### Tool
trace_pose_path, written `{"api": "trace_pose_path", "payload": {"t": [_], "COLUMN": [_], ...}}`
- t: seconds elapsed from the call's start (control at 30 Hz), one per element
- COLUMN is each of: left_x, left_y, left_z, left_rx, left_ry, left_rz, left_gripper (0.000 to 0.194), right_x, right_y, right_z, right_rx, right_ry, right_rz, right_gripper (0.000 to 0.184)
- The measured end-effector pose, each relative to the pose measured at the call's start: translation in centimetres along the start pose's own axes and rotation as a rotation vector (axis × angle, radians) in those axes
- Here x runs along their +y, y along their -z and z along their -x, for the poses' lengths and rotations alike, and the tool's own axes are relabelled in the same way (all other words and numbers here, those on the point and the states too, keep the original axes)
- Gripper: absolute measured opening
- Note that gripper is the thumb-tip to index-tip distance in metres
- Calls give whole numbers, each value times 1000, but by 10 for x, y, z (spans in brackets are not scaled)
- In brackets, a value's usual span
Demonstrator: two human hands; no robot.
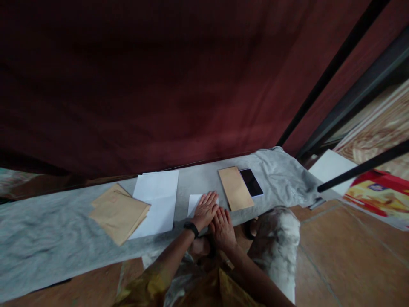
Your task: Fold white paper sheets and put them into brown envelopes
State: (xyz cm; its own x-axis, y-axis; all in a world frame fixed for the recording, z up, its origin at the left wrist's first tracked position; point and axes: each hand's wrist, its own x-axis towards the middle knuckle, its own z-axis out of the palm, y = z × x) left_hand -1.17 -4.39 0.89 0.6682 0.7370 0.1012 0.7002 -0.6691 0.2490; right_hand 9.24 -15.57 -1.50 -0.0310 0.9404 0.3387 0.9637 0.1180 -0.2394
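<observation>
Midway along the bench [200, 177], at its near edge, I see the left hand [205, 209] lying flat over the small paper [193, 204], the right hand [223, 226] touching beside it — fingers extended, neither visibly clamped on anything. I judge the step in hand to be pressing the paper flat; from my remote post, the next move calls for lifting both palms without dragging it toward the envelope [235, 189], near on the right.
</observation>
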Motion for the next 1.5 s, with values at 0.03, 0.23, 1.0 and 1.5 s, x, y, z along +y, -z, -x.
{"api": "trace_pose_path", "payload": {"t": [0.03,0.23,1.0,1.5], "left_x": [0,-1,-45,-83], "left_y": [-1,-3,10,52], "left_z": [0,-3,53,-2], "left_rx": [6,21,137,143], "left_ry": [4,14,326,543], "left_rz": [-1,2,-65,559], "left_gripper": [50,51,57,7], "right_x": [0,-2,2,3], "right_y": [2,11,11,11], "right_z": [2,6,8,8], "right_rx": [-3,-25,-34,-54], "right_ry": [1,27,41,49], "right_rz": [1,8,2,25], "right_gripper": [49,54,59,58]}}
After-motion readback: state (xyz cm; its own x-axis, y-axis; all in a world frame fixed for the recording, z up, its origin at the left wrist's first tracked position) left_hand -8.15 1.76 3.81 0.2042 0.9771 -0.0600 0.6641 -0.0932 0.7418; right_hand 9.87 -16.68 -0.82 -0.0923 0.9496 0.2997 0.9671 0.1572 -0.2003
